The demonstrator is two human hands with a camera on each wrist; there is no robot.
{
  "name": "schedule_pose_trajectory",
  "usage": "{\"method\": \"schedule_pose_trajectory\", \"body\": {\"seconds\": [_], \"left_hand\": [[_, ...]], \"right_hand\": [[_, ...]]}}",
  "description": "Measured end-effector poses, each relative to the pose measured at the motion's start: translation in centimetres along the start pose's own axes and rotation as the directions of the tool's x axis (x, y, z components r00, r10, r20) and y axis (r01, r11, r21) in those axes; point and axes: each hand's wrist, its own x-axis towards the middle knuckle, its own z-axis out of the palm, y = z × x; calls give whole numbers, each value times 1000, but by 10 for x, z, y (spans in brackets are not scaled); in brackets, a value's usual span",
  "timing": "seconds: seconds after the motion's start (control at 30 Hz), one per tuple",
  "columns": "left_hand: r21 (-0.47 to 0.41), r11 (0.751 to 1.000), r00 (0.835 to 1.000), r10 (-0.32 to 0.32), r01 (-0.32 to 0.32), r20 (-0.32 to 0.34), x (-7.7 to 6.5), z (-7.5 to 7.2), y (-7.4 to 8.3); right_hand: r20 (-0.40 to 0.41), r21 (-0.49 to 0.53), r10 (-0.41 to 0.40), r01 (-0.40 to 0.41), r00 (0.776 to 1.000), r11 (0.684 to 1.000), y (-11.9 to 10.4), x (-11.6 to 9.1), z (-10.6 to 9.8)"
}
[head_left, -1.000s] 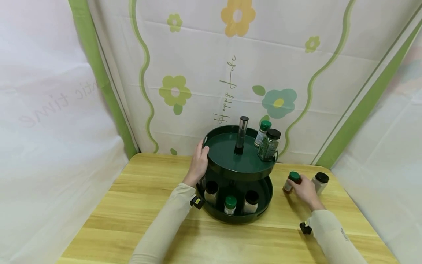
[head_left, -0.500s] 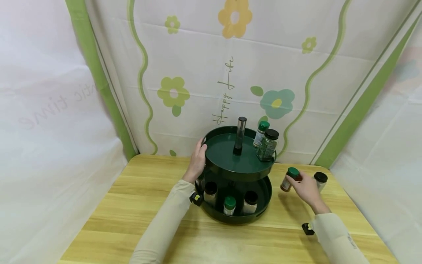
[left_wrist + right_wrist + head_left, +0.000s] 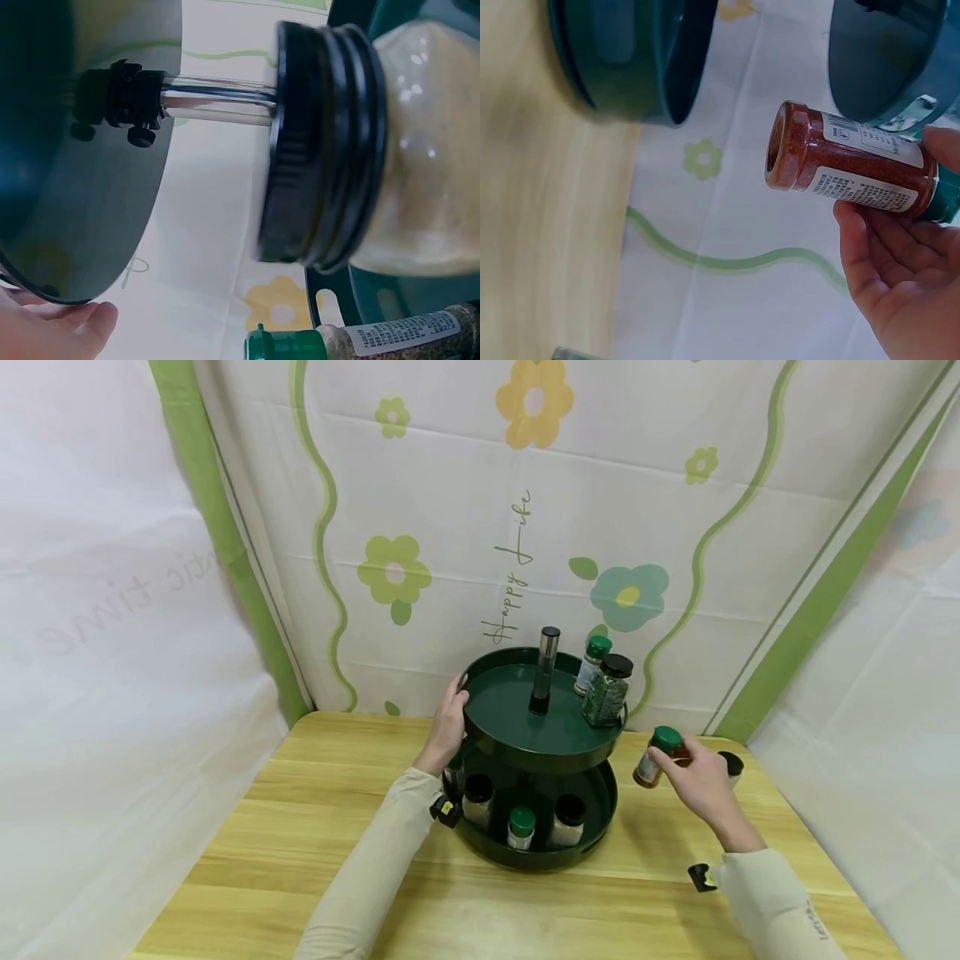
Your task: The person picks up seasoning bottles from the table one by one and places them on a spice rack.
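Note:
A dark green two-tier lazy Susan stands on the table, a metal post rising through its upper tray. My left hand holds the upper tray's left rim; in the left wrist view its fingertips lie against the tray's edge. My right hand pinches a green-capped spice jar, raised above the table right of the stand. The right wrist view shows red powder and white labels on that jar. On the upper tray's right side stand a green-capped jar and a black-capped jar of green flakes.
Several jars sit in the lower tray, among them a black-capped one and a green-capped one. Another black-capped jar stands on the wooden table, partly behind my right hand. A flower-print curtain hangs close behind the table.
My right hand has lifted the red spice jar off the table and moved it slightly left and up. The left hand stays at the upper tray's rim.

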Motion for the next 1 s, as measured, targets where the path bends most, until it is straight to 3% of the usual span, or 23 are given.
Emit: {"method": "schedule_pose_trajectory", "body": {"seconds": [0.17, 0.4, 1.0], "left_hand": [[7, 1000, 1000, 27, -27, 3, -8, 2, 6], [23, 998, 998, 56, -55, -37, 10, 4, -30], [66, 994, 996, 86, -85, -10, 0, 5, -29]], "right_hand": [[-1, 9, -5, 5, 1000, 1000, -11, -1, -6], [-46, 23, -34, 35, 998, 999, -22, 2, -15], [-153, 69, -30, 41, 988, 997, -47, 17, -22]]}}
